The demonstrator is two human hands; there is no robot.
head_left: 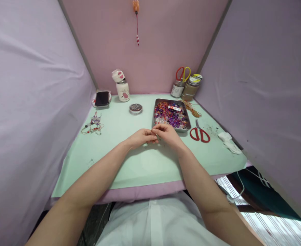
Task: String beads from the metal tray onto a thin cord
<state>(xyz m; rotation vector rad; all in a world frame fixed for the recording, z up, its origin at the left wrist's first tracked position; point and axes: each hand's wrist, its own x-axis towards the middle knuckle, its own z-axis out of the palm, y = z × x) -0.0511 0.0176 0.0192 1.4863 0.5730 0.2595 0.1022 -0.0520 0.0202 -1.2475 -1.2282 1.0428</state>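
My left hand (144,137) and my right hand (166,134) meet fingertip to fingertip above the pale green table cover. Both have their fingers pinched together. What lies between them is too small and too covered to name; a few tiny pale bits show just under the fingers. Right behind my hands stands a metal tray (183,130) heaped with red, purple and clear beads and strings, with a small white and red tube (174,108) on top. Red-handled scissors (200,133) lie to the right of my right hand.
A round tin (135,108) sits behind my hands. Beaded cords (94,124) lie at left, near a phone (102,98) and a white bottle (123,89). At back right are a cup (177,89) holding scissors, a brown jar (190,91) and cords (192,109). White cloth (229,142) lies far right.
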